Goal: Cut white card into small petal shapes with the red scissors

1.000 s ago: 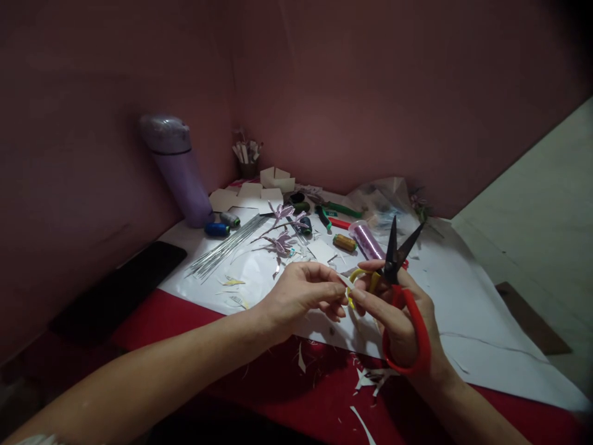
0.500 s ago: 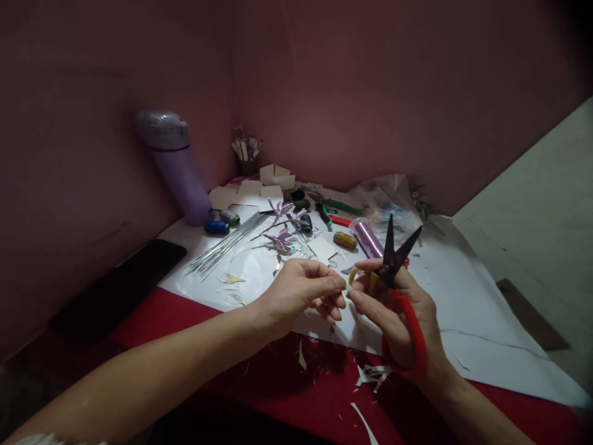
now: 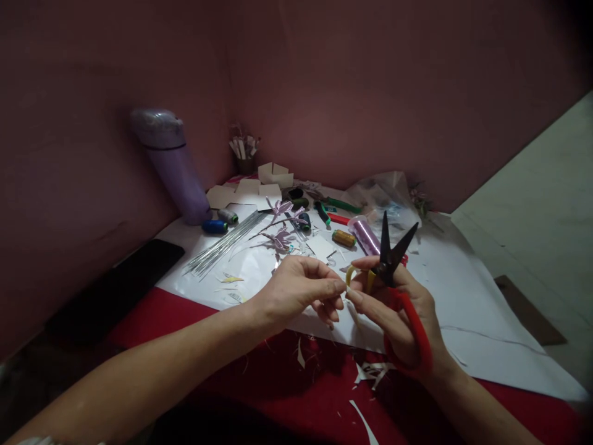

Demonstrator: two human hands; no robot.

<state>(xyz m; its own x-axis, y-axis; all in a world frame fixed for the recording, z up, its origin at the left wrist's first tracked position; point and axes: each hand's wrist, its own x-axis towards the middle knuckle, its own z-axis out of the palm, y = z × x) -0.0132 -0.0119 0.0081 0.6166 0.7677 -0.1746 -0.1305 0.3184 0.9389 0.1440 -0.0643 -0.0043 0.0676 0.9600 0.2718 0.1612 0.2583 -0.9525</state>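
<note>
My left hand (image 3: 308, 290) is closed in a pinch at the centre, thumb against forefinger, on something too small to make out. Touching or nearly touching it, my right hand (image 3: 398, 309) holds scissors (image 3: 393, 256) with red and yellow handles. Their dark blades stand apart and point up and away. The right thumb and a finger also meet near the left fingertips, around something pale and tiny. Behind the hands, purple flowers (image 3: 281, 238) on a stem lie on white paper (image 3: 463, 296), left of an orange-gold thread spool (image 3: 344, 238).
A bundle of thin wires (image 3: 222, 247), a blue spool (image 3: 215, 227), a purple bottle (image 3: 173, 167), a dark flat object (image 3: 120, 284), green-handled pliers (image 3: 340, 204) and a plastic bag (image 3: 389, 198) surround the work area. Paper scraps (image 3: 373, 372) lie on the red cloth (image 3: 278, 383).
The whole view has shifted slightly. Both hands keep nearly the same pose, and the scissors have tilted and moved slightly left at the blades.
</note>
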